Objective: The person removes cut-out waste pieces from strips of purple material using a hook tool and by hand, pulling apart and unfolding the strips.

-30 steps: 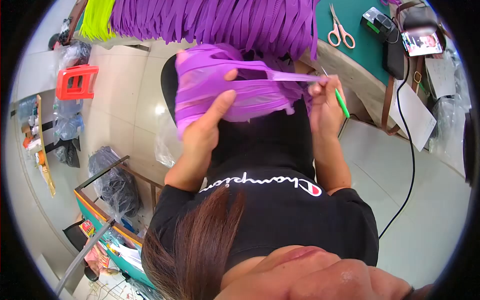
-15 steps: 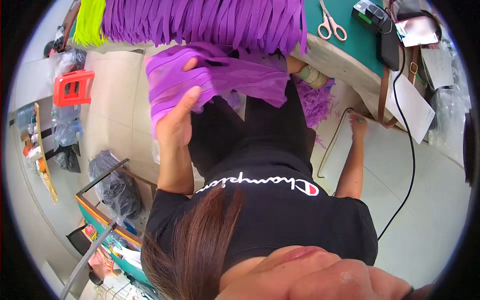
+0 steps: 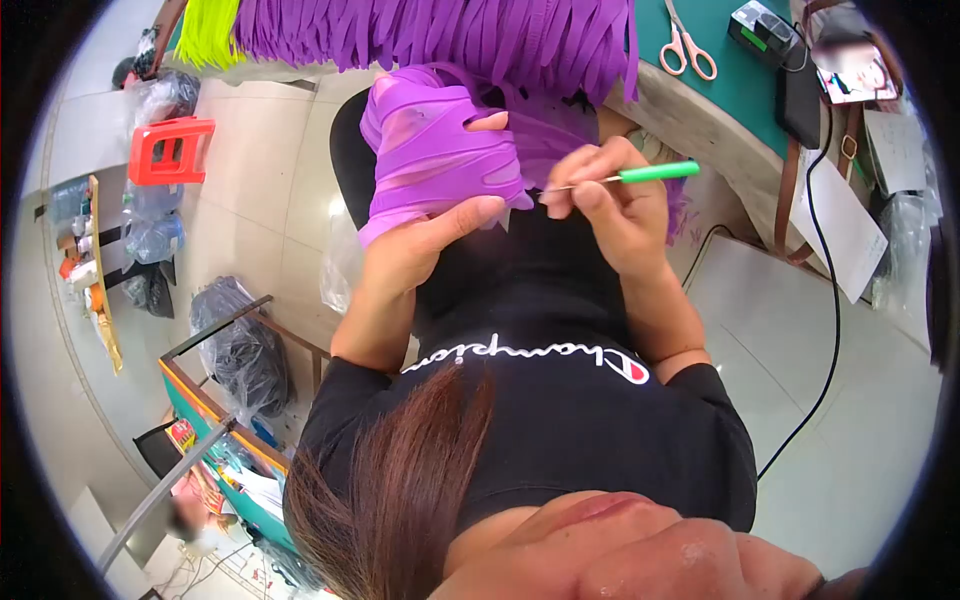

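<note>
left hand (image 3: 408,248) grips sheer purple fabric bundle (image 3: 440,150); right hand (image 3: 635,218) pinches slim green-handled metal tool (image 3: 658,172), tip at bundle's right. likely edge work; needs steady tip.

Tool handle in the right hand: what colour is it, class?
The handle is bright green, seen best in the head view.

Small craft workshop, by the look. Landmark: green worktable (image 3: 735,90). Over its near edge: rows of purple strips (image 3: 430,35), lime strips (image 3: 208,32). On it: scissors (image 3: 688,45). Left of it: red plastic stool (image 3: 145,175) on tiled floor (image 3: 265,130). Well apart from it: dark plastic-bagged bundle (image 3: 240,345), second green bench (image 3: 190,405) with papers (image 3: 262,492).
</note>
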